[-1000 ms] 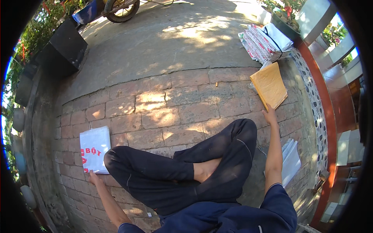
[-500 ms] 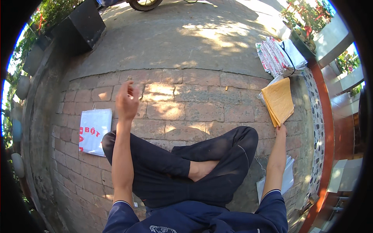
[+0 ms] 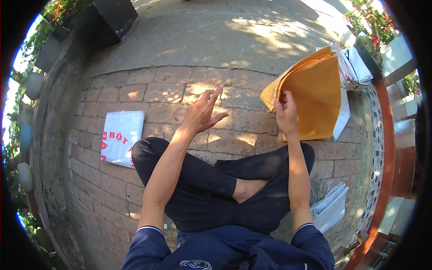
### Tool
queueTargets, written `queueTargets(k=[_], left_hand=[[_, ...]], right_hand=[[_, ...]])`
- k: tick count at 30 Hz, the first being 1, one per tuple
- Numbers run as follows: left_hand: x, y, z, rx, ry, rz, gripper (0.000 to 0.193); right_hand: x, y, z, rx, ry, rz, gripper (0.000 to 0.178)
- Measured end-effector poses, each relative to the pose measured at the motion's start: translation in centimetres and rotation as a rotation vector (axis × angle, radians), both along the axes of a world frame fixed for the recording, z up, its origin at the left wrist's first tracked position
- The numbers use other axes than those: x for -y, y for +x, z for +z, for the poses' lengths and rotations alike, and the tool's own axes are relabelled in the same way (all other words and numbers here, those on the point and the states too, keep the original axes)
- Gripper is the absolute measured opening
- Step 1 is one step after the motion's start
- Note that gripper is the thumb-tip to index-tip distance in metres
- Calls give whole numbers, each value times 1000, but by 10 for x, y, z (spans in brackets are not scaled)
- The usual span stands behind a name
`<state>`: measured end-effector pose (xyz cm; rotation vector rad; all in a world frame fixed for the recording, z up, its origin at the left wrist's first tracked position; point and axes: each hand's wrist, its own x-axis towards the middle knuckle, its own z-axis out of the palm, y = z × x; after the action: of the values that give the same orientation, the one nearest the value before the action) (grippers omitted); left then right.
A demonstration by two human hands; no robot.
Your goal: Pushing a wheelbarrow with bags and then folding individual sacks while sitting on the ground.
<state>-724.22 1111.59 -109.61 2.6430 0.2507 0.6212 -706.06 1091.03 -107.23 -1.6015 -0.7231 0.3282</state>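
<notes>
My right hand (image 3: 287, 114) pinches the near left edge of a yellow sack (image 3: 317, 99), which is folded in layers and partly lifted, its far end opening out. Apart from it, my left hand (image 3: 202, 112) hovers over the bricks in front of my crossed legs, fingers spread, holding nothing. To the left, beside my knee, a folded white sack (image 3: 123, 135) with red print lies flat. Another folded white sack (image 3: 330, 207) with frayed threads rests by my right elbow. Under the yellow sack, a white sheet-like piece (image 3: 342, 114) pokes out.
A tied stack of folded white and patterned sacks (image 3: 357, 67) stands at the far right, partly hidden by the yellow one. Beyond it are potted plants (image 3: 371, 27). A low concrete kerb (image 3: 54, 135) runs along the left, with a dark planter box (image 3: 110, 20) at its far end.
My right hand has drawn the yellow sack inward and to the left, and it has spread wider. The left hand has moved rightward toward it. The view has shifted slightly.
</notes>
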Motion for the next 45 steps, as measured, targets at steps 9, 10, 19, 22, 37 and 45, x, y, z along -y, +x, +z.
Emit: queueTargets(k=[9,10,19,22,37,45], left_hand=[[17,-1,-27,140,-767,139,63],[15,-2,-25,40,-783,204,55],[41,2,-8,-168,-542,-114,18],[48,3,-12,-173,-573,-263,18],[44,1,-7,-370,-746,-150,52],[42,0,-8,-373,-843,-76,58]], right_hand=[[-13,-117,-48,-172,-434,877,29],[-11,-116,-51,-178,-455,922,29],[-22,-82,-36,-535,-135,191,63],[-23,-75,-22,-432,-149,144,65],[3,-43,-19,-482,-113,306,42],[9,-20,-46,-245,-100,206,38]])
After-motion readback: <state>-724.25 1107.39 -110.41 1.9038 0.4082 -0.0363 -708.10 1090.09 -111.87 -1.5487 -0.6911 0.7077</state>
